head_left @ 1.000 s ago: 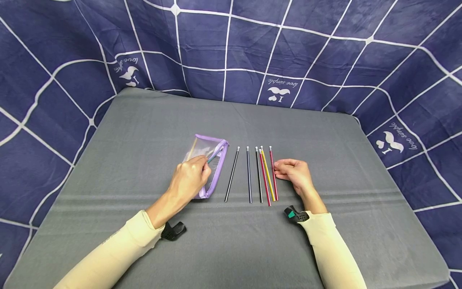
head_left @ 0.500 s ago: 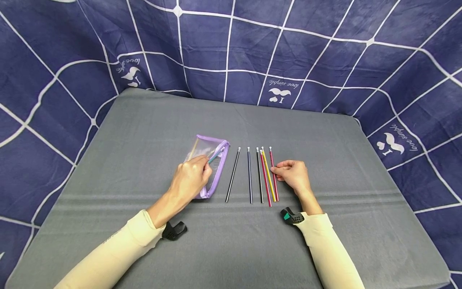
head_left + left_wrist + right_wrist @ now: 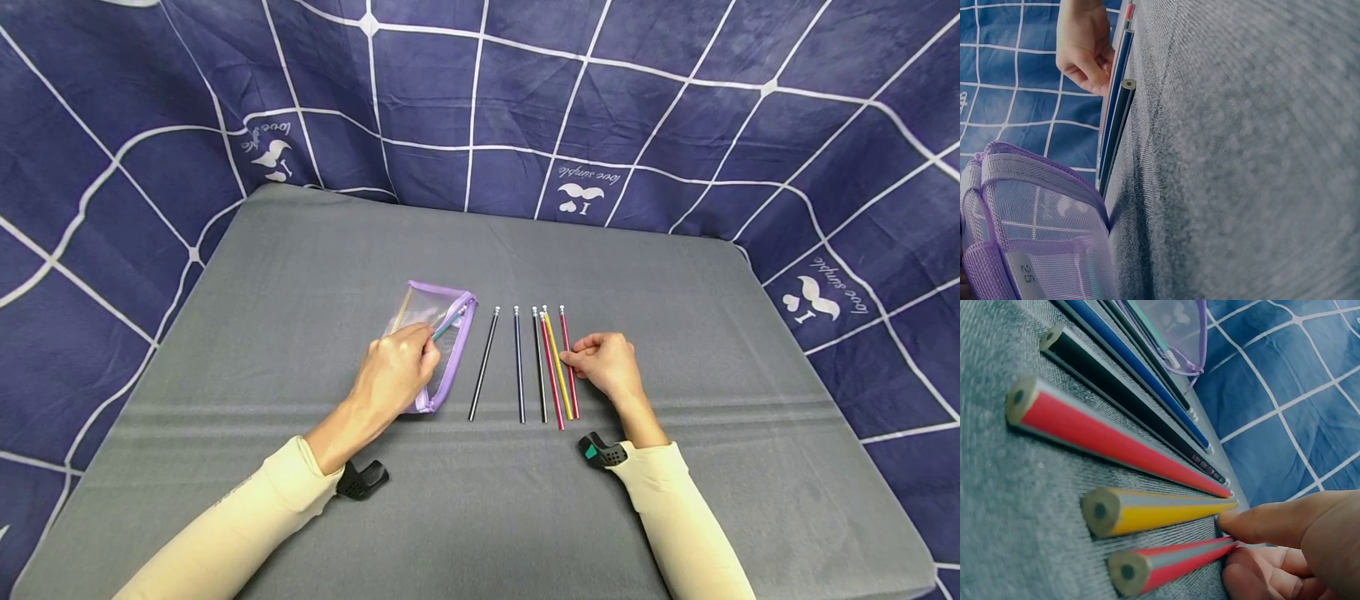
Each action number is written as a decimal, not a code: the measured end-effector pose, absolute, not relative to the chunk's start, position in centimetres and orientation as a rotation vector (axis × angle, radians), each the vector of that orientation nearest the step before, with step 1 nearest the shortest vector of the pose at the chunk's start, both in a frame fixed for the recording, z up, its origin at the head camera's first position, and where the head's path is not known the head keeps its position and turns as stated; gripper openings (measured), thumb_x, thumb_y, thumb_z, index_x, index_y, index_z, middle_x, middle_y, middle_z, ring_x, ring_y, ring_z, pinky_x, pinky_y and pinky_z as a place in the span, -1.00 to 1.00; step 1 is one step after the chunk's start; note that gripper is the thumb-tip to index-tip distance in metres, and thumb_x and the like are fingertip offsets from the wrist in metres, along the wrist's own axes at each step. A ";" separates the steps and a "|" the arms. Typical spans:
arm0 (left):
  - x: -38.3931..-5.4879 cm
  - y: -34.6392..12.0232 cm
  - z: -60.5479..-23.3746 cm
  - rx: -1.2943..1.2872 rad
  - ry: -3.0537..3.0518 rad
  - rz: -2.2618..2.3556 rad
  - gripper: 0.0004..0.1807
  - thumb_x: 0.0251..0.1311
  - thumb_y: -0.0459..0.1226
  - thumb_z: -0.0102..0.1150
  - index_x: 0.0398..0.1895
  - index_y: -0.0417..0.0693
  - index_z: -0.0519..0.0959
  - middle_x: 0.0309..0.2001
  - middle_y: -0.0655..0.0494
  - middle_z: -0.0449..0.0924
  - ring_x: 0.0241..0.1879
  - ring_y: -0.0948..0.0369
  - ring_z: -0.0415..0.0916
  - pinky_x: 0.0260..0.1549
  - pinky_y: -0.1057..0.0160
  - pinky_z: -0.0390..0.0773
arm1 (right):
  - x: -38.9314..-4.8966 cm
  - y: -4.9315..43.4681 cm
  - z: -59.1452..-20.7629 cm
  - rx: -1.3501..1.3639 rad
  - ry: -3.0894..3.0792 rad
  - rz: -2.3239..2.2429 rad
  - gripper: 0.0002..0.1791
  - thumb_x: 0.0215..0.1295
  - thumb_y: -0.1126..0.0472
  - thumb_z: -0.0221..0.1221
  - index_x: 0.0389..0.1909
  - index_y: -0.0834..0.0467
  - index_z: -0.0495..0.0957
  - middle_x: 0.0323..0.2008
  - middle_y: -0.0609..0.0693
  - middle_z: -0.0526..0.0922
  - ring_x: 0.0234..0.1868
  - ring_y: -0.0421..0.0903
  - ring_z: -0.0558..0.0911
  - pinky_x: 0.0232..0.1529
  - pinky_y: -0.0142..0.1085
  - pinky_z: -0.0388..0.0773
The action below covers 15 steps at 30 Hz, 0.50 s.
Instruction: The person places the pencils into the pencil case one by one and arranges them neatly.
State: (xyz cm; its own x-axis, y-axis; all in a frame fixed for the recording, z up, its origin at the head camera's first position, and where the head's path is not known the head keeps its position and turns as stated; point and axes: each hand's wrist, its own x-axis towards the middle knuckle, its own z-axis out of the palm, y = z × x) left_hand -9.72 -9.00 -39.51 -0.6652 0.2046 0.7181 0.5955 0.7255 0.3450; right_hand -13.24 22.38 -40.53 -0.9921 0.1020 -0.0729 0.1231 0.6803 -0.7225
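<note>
My left hand (image 3: 397, 362) grips a clear mesh pencil case (image 3: 453, 362) with purple edging, its fingers curled over the near side. A teal pencil (image 3: 448, 322) and other slim items show inside. At the right end of a row of pencils, my right hand (image 3: 606, 364) has its thumb and fingers on both sides of a red pencil (image 3: 1179, 562). One fingertip comes close to the yellow pencil (image 3: 1154, 512) beside it. Another red pencil (image 3: 1110, 440) lies left of the yellow one. The left hand is mostly hidden in its wrist view.
Further left lie a black pencil (image 3: 539, 367), a blue pencil (image 3: 519, 367) and a dark pencil (image 3: 483, 362) nearest the case. All rest on a grey padded surface (image 3: 480, 517). Blue checked cloth (image 3: 510, 92) rises behind it.
My right hand has moved slightly left, bringing its fingers from beside the outer red pencil to around it. The left hand stays on the pencil case.
</note>
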 end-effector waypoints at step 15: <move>-9.7 -9.0 -39.5 -0.604 -2.269 -0.757 -0.91 -0.03 -0.52 0.10 -0.58 -0.24 0.50 -0.55 -0.04 0.52 -0.61 0.05 0.50 -0.62 -0.03 0.53 | -13.3 22.5 -40.5 0.161 2.815 -1.249 -0.82 0.08 0.31 0.32 -0.36 0.38 0.64 -0.50 0.11 0.72 -0.68 -0.30 0.60 -0.57 -0.41 0.57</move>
State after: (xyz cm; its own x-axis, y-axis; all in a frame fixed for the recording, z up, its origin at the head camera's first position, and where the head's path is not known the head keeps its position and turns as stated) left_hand -9.69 -8.99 -39.51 -0.6742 0.2093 0.7083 0.5926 0.7256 0.3497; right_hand -13.31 22.49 -40.50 -0.9929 0.0717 -0.0952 0.1187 0.6667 -0.7358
